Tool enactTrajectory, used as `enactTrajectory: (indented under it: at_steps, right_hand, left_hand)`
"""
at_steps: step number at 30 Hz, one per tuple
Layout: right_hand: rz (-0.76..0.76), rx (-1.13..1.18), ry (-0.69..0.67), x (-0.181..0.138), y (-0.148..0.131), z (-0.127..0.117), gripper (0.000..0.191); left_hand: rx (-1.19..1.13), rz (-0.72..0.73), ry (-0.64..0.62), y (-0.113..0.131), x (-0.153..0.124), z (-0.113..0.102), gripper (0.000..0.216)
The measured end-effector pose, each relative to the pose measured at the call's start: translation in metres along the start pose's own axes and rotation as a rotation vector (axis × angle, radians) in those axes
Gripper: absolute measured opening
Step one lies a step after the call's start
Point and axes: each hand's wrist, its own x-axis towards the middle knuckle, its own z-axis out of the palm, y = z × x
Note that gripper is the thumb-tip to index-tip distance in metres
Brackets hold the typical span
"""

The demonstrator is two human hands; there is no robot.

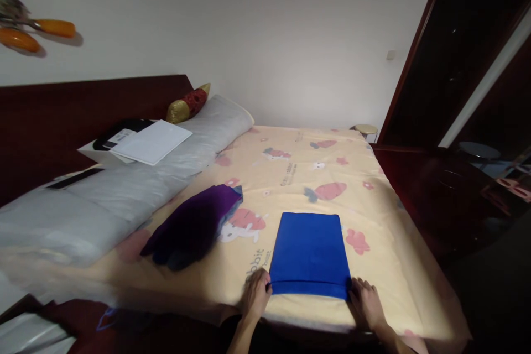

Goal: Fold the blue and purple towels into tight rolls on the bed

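A blue cloth [311, 249], folded into a rectangle, lies flat on the near part of the bed. A narrow strip along its near edge is turned over. At the near left corner, my left hand [258, 292] is closed with the fabric pinched between thumb and fingers. My right hand [368, 300] grips the near right corner in the same way, its fingertips partly in shadow. Left of the blue cloth, a dark purple piece of clothing [197, 225] lies in a loose heap, touched by neither hand.
The bed sheet [298, 149] is cream with carrots and rabbits. Along the headboard [91, 99] lie a long grey bolster [136, 199], a white box with a flat lid [151, 142] and a red-gold pillow [188, 104]. A round stool [365, 129] stands beyond the bed's far end.
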Motion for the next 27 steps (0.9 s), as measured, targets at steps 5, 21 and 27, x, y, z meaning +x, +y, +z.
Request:
enactTrajectory:
  at_steps: [5,21,27]
  right_hand:
    - [-0.017,0.208,-0.010,0.001,-0.001,-0.007,0.026]
    - [0.117,0.601,-0.227,0.000,0.014,-0.006,0.022]
    - [0.065,0.533,-0.258,-0.001,0.010,-0.015,0.020]
  left_hand:
    - [-0.096,-0.010,0.071,-0.010,-0.010,0.007,0.009]
    - [-0.481,-0.066,-0.149,-0.033,-0.012,-0.002,0.034]
    - [-0.429,-0.083,-0.132,-0.030,-0.010,0.001,0.033]
